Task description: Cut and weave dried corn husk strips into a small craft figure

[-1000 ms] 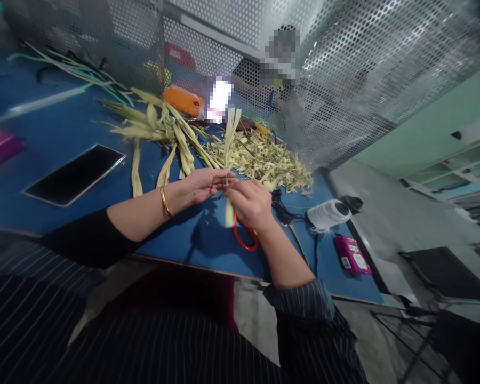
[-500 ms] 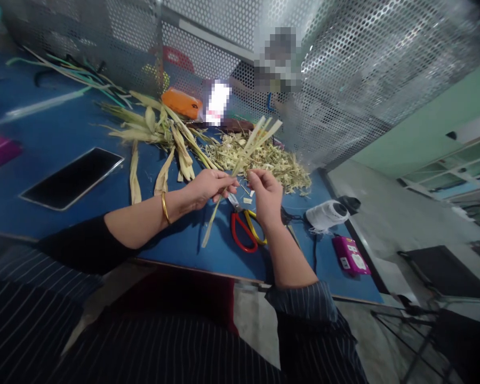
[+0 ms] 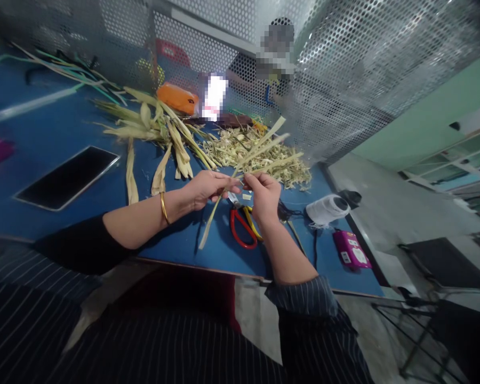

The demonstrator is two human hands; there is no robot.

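My left hand (image 3: 208, 190), with a gold bangle at the wrist, is closed on several pale corn husk strips (image 3: 263, 143). Their upper ends fan out to the far right, and one tail hangs down below the fingers. Thumb and fingertips of my right hand (image 3: 265, 198) pinch a strip from the same bunch, close beside the left fingertips. The exact crossing of the strips is hidden by the fingers. Beneath both hands lie scissors (image 3: 243, 241) with one red and one yellow handle. A small cut piece of husk (image 3: 246, 197) is near their blades.
Beyond my hands are a heap of husk scraps (image 3: 232, 146) and whole dried husks (image 3: 156, 125). A dark phone (image 3: 68, 178) lies left. To the right are a white thread spool (image 3: 327, 209) and a magenta packet (image 3: 351, 249). A perforated metal screen (image 3: 208, 34) stands behind, a person beyond it.
My right hand has closed in on the left and now pinches a strip. The strips' upper ends are spread wider, one leaning further right over the scraps.
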